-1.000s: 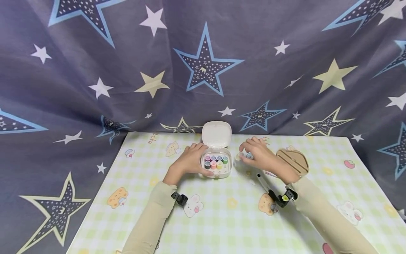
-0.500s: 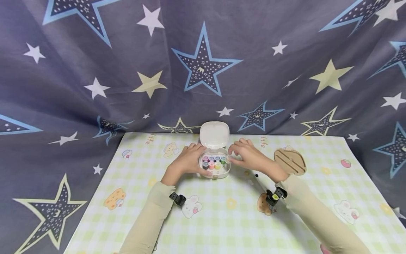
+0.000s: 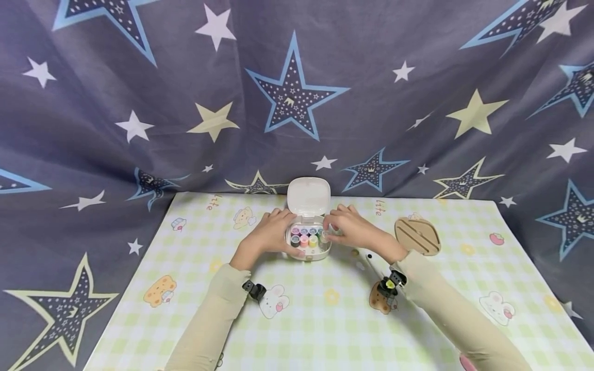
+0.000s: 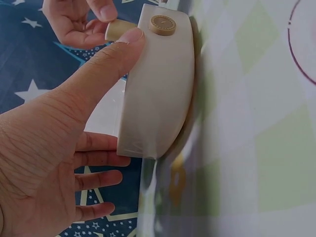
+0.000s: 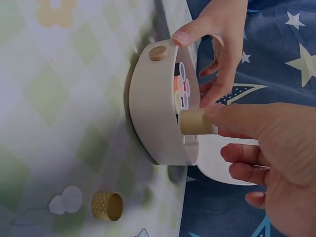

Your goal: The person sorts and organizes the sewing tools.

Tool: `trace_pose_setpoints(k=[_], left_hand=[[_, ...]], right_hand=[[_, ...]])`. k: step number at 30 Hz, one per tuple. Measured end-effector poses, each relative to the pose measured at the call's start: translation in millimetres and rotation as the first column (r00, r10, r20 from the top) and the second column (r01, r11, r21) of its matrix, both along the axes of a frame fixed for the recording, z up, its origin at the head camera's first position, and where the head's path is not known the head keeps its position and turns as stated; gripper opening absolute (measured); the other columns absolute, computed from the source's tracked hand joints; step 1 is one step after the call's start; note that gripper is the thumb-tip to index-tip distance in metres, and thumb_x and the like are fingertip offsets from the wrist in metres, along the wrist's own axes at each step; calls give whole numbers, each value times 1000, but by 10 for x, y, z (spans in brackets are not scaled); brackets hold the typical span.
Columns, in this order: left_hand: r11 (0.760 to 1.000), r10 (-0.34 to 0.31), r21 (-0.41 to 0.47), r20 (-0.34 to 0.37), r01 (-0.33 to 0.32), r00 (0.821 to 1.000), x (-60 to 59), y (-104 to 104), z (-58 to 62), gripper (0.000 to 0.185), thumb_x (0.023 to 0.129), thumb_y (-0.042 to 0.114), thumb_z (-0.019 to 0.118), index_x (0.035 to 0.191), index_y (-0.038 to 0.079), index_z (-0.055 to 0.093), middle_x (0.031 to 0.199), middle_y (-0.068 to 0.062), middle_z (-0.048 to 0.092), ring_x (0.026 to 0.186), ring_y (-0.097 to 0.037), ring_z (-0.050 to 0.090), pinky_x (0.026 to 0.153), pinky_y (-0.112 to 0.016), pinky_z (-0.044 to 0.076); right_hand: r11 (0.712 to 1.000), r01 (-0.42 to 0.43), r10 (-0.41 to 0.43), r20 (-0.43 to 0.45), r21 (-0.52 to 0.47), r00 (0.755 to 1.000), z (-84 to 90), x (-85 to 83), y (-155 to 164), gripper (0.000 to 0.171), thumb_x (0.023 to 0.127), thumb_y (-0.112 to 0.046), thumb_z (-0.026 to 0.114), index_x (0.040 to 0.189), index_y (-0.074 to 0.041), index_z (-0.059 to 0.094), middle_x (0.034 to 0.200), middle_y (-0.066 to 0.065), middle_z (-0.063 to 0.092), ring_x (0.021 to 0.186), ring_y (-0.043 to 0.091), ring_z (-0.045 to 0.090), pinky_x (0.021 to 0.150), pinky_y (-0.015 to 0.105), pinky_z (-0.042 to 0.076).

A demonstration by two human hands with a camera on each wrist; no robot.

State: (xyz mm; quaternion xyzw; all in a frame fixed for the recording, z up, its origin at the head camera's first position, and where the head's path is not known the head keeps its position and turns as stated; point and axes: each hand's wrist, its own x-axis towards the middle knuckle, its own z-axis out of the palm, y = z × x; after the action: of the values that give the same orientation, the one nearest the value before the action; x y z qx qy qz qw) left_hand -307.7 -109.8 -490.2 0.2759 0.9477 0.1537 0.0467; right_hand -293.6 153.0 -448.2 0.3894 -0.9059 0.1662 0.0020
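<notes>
A white sewing box (image 3: 317,256) stands at the far middle of the table, its lid (image 3: 308,197) raised at the back. Inside sit several small thread spools (image 3: 304,240) in purple, black, pink, yellow and other colours. My left hand (image 3: 265,238) holds the box from its left side, thumb over the front rim and fingers along the side. With thumb and fingers, my right hand (image 3: 355,228) pinches a beige thread spool (image 5: 194,122) over the right end of the box. In the left wrist view, a round tan button (image 4: 162,25) shows on the box front.
A gold dotted thimble (image 5: 107,206) lies on the table right of the box. Farther right is a tan compartment tray (image 3: 417,236). A thin white stick (image 3: 371,263) lies partly under my right wrist. The star-patterned curtain (image 3: 213,123) hangs behind the table.
My right hand has moved left with the spool, from the table beside the box to over its right end. The left hand keeps its hold on the box.
</notes>
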Motion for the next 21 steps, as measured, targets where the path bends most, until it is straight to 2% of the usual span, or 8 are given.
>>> trace_pose_setpoints(k=[21], left_hand=[[1000, 5, -11, -12, -5, 1000, 25, -3, 7, 112, 60, 69, 88, 148, 11, 50, 143, -7, 56, 127, -29, 48, 109, -51, 40]], right_hand=[[999, -14, 14, 17, 43, 1000, -104, -45, -108, 17, 86, -21, 82, 97, -13, 71, 81, 2, 64, 82, 15, 44, 80, 36, 32]])
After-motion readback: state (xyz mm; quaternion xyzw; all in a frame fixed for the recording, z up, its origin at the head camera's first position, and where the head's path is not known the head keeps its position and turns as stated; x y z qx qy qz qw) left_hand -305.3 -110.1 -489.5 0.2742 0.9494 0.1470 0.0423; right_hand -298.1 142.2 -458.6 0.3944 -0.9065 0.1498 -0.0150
